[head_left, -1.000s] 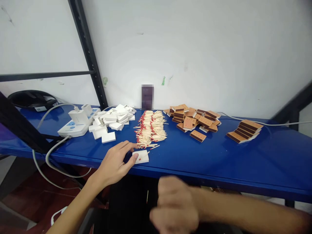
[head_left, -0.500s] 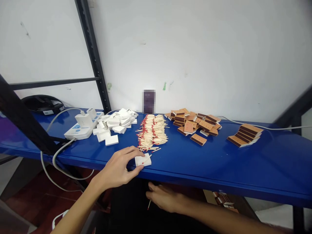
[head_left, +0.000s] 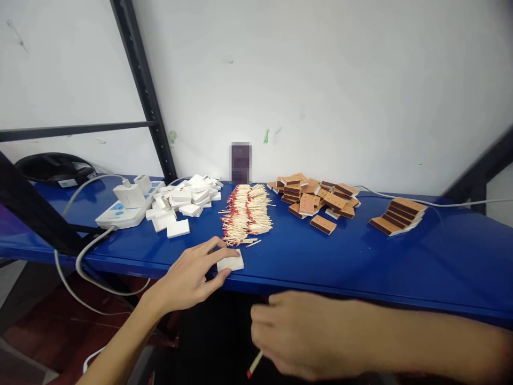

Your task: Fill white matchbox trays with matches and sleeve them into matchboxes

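Note:
My left hand (head_left: 200,272) pinches a small white matchbox tray (head_left: 231,262) between thumb and fingers at the front edge of the blue shelf. Just behind the tray lies a large heap of red-tipped matches (head_left: 248,214), with a single loose match (head_left: 253,243) at its near side. In front of the edge and below shelf height, my right hand (head_left: 292,334) is closed, somewhat blurred. A match (head_left: 255,364) sticks out beneath its fingers, red head down.
White trays (head_left: 186,198) are piled on the left beside a power strip (head_left: 124,214) with plugs and cables. Brown matchbox sleeves (head_left: 320,198) lie heaped right of the matches. A leaning row of matchboxes (head_left: 398,216) lies farther right. A dark metal post (head_left: 142,80) rises behind.
My right hand has come nearer the camera and to the right, still with a match. The match seen on the tray before no longer shows. The view has shifted slightly.

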Tool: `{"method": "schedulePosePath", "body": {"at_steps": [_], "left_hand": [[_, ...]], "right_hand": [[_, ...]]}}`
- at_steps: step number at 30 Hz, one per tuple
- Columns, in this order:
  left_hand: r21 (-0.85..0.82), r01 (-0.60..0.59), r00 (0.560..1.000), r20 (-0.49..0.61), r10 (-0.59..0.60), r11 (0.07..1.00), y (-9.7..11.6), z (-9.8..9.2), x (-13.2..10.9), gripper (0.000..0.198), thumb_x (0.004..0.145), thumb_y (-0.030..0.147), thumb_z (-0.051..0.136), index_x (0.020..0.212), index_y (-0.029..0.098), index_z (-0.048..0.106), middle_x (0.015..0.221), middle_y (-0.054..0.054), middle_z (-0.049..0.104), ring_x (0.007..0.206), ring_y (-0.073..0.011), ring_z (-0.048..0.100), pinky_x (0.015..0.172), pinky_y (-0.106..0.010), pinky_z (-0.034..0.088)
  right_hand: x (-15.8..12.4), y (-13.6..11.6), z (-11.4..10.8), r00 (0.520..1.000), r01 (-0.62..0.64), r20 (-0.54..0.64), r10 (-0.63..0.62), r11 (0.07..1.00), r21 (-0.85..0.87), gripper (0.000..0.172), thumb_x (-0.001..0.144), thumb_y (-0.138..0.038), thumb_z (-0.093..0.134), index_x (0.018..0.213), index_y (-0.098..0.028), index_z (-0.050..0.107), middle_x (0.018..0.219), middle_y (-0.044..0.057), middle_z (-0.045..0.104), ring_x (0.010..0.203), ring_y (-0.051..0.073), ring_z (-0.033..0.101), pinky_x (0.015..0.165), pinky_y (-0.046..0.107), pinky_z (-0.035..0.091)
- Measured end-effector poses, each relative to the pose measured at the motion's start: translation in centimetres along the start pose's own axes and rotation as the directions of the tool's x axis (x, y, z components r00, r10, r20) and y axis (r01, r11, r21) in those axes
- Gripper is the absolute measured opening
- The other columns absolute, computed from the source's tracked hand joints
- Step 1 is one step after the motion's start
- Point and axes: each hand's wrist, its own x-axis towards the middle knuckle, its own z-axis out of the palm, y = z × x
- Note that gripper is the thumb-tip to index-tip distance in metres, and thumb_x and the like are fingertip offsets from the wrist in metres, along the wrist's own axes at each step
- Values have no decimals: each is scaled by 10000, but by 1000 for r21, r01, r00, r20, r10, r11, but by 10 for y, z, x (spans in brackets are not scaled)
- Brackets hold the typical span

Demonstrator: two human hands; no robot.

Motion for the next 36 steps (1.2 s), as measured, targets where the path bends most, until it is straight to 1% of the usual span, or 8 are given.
{"method": "schedulePosePath", "body": {"at_steps": [3,5,7,13,19,23,29,36], "left_hand": [[-41,10,999,-37,-11,999,1,1,0,222,941,297,512,1139,248,601,1099,-45,592,989,-210,585,878,-326,455],[-63,12,998,-61,-16,998,1,2,1,189,916,288,547,1088,232,604,1070,-42,611,966,-207,592,866,-324,458],[-82,13,996,-82,-19,997,1,2,1,184,905,286,564,1076,230,605,1055,-36,623,946,-199,598,848,-318,463],[-114,3,993,-117,-16,993,0,3,2,182,896,299,586,1056,227,636,1057,-43,642,969,-205,609,860,-328,476],[-116,12,992,-122,-26,993,-2,7,0,160,889,303,603,1016,225,663,1064,-39,632,947,-189,618,856,-320,481],[-107,-4,994,-105,-7,994,-3,7,-2,152,921,314,569,986,254,692,1087,-32,602,950,-177,611,851,-310,472],[-112,0,997,-82,-10,994,-6,6,-2,163,936,316,551,974,277,705,1148,-29,574,810,-138,592,771,-302,469],[-145,-32,995,-99,17,989,-4,6,-2,135,901,314,613,1001,253,682,1079,-32,633,989,-182,612,891,-318,467]], "right_hand": [[8,35,-34,944,-267,-142,298,942,202,73,875,-151,557,845,-165,622,789,16,623,623,116,521,544,244,360],[18,57,-35,878,-325,-248,410,890,320,80,892,-178,543,851,-161,609,720,-9,593,623,108,502,573,229,352],[29,73,-27,850,-365,-233,471,848,383,70,881,-198,559,866,-162,618,628,-40,549,573,98,470,555,223,321],[46,84,-9,886,-306,-196,420,848,432,72,823,-170,595,773,-167,645,550,-64,511,518,72,456,548,205,305],[26,97,-11,839,-347,-280,467,854,387,86,843,-168,563,869,-167,645,536,-71,495,485,73,437,529,197,302],[12,105,-4,849,-332,-335,408,906,263,90,833,-125,545,837,-158,628,562,-54,507,493,76,408,549,211,299],[11,102,2,865,-419,-248,436,900,122,108,887,-197,521,871,-159,621,696,28,641,598,131,510,577,257,285],[9,100,3,857,-469,-173,485,874,129,129,928,-220,483,889,-172,596,784,43,683,666,150,567,612,266,308]]}}
